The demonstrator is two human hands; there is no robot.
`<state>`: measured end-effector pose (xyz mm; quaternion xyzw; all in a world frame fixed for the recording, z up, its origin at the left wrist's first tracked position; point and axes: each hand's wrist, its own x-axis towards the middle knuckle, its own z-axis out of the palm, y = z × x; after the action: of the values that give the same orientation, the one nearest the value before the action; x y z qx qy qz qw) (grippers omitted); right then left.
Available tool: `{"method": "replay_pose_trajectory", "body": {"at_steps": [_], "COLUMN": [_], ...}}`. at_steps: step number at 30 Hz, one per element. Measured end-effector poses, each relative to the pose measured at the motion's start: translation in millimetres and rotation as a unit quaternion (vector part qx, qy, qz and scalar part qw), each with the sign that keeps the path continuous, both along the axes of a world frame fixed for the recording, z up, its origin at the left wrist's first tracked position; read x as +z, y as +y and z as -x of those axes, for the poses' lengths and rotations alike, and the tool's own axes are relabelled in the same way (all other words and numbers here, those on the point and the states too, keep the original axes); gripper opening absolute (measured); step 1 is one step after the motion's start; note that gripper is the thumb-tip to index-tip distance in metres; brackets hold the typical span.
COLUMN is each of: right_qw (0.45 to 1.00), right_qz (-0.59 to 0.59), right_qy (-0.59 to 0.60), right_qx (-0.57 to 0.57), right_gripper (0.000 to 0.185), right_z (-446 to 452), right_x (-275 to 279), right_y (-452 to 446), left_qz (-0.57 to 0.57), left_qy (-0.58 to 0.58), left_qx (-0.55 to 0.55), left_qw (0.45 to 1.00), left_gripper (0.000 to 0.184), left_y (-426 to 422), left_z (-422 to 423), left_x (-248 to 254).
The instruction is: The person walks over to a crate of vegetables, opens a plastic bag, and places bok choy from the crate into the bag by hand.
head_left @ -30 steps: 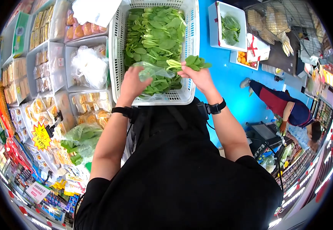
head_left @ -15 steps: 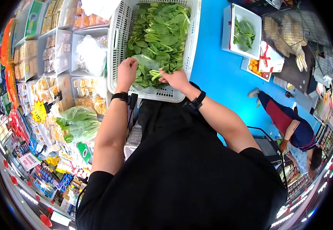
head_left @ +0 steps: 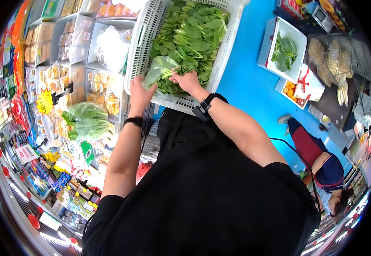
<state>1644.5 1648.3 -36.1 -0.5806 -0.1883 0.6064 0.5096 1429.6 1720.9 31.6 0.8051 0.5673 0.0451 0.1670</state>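
A white slatted crate (head_left: 236, 40) holds a heap of leafy greens (head_left: 194, 36). Over the near left part of the heap lies a clear plastic bag (head_left: 153, 74). My left hand (head_left: 140, 94) is at the crate's near left edge beside the bag, its thumb and fingers apart. With my right hand (head_left: 187, 82) I pinch the pale stems of a few greens (head_left: 167, 71) at the bag's mouth. The leafy end of these greens is hard to make out against the heap.
Trays of packaged food (head_left: 104, 100) and bagged lettuce (head_left: 87, 120) stand on the left. At right are a white box of greens (head_left: 298, 64), a box of oranges (head_left: 289, 90) and a bending person (head_left: 322, 164).
My right hand has moved left with the greens, from the crate's right side to the bag. My left hand closed near the bag, then spread again. The view has shifted and turned.
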Motion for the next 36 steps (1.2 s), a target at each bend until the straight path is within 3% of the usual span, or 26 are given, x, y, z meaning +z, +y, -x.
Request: {"method": "replay_pose_trajectory", "body": {"at_steps": [2,4,6,7,8,10,12,13,14,16,18,21,24,30,34,36], "right_qw": [1.000,0.996,0.995,0.993,0.991,0.988,0.981,0.959,0.958,0.931,0.926,0.907,0.882,0.898,0.864,0.818], "right_qz": [0.002,0.020,-0.007,0.001,0.006,-0.004,-0.034,-0.070,-0.073,-0.179,-0.186,-0.230,-0.267,-0.254,-0.286,-0.242], "right_qy": [0.009,-0.002,0.007,0.010,0.014,0.014,-0.024,-0.145,-0.145,-0.200,-0.201,-0.256,-0.316,-0.319,-0.319,-0.343], "right_qx": [0.024,0.092,0.097,0.115,0.132,0.156,0.187,0.232,0.239,0.247,0.262,0.243,0.227,0.167,0.265,0.394], "right_gripper": [0.022,0.021,0.020,0.020,0.019,0.017,0.017,0.020,0.020,0.023,0.028,0.042,0.038,0.049,0.051,0.055], "right_z": [-2.2,-3.4,5.7,9.2,12.6,21.8,34.4,37.5,40.9,48.1,52.1,60.6,65.7,46.5,49.1,57.3], "right_x": [7.8,18.2,14.9,17.2,19.6,20.4,16.2,17.5,17.3,16.5,14.2,-3.9,-5.9,5.7,10.7,11.8], "right_y": [-4.6,-9.3,-15.7,-16.8,-16.1,-14.2,-12.1,-9.2,-5.9,3.6,5.2,7.3,14.4,29.8,21.8,21.7], "left_qz": [0.140,0.160,0.255,0.224,0.222,0.384,0.384,0.334,0.281,0.285,0.294,0.315,0.321,0.335,0.360,0.366], "left_qy": [0.049,0.057,-0.003,-0.019,-0.023,-0.064,-0.058,-0.058,-0.056,-0.081,-0.198,-0.242,-0.297,-0.397,-0.425,-0.428], "left_qx": [0.094,0.102,0.238,0.245,0.254,0.318,0.288,0.259,0.228,0.242,0.261,0.284,0.302,0.356,0.331,0.328], "left_qw": [0.984,0.980,0.937,0.943,0.941,0.865,0.875,0.905,0.931,0.924,0.898,0.873,0.847,0.777,0.762,0.759], "left_gripper": [0.074,0.064,0.053,0.040,0.040,0.037,0.039,0.038,0.037,0.033,0.028,0.023,0.021,0.016,0.015,0.016], "left_y": [-28.5,-39.3,-51.4,-58.7,-59.6,-57.2,-60.4,-61.4,-62.2,-67.5,-80.5,-88.8,-98.3,-92.8,-91.7,-91.1], "left_z": [13.8,29.7,30.6,28.1,25.8,22.5,22.3,20.2,17.6,17.6,25.3,21.2,31.4,32.9,28.5,27.8], "left_x": [7.6,3.4,4.4,3.5,2.0,-0.2,-7.1,-7.2,-7.1,-10.8,-24.2,-12.9,-29.8,-18.9,-16.1,-15.0]}}
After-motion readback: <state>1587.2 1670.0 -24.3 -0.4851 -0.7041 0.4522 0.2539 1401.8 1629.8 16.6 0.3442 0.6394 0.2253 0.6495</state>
